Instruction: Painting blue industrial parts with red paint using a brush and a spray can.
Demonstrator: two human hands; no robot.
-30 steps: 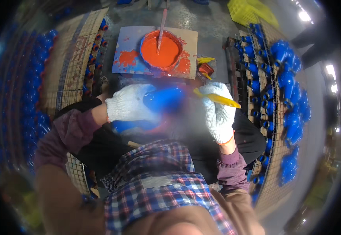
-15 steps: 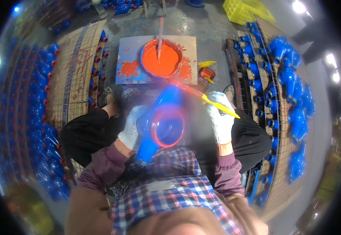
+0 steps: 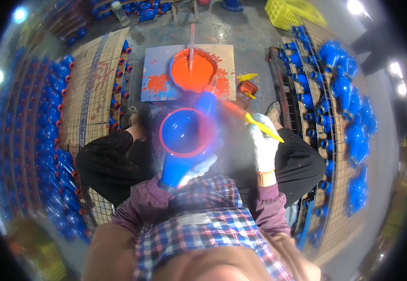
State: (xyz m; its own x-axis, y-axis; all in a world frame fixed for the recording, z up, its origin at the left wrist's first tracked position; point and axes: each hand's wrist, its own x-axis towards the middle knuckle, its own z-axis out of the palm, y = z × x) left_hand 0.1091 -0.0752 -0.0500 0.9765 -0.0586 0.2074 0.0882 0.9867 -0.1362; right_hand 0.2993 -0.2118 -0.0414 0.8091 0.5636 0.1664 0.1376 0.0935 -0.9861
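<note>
Racks hemmed the person in on both sides. On the left, long wire racks (image 3: 35, 154) held rows of blue pipe fittings with orange ends, running from near to far. On the right, another wire rack (image 3: 339, 140) carried larger blue fittings, its inner edge just beside the person's right knee. Between them a strip of bare grey floor (image 3: 241, 28) ran away to the far side, the only open room, and it narrowed toward the seated person's black trouser legs.

On that floor lay a paint-smeared cardboard sheet (image 3: 156, 61), and on it stood a round basin (image 3: 193, 70) filled with orange paint, a stick standing in it. Just right of the sheet sat a small orange cup (image 3: 249, 88).

Near the lap, a blue flanged fitting (image 3: 182, 140) was held up, its open mouth ringed in orange and facing the camera. The left hand (image 3: 196, 169), gloved white, was wrapped around its lower neck. The right hand (image 3: 263, 145), also gloved, was closed on a yellow-handled brush (image 3: 259, 125), whose orange tip blurred close to the fitting's far end.
</note>
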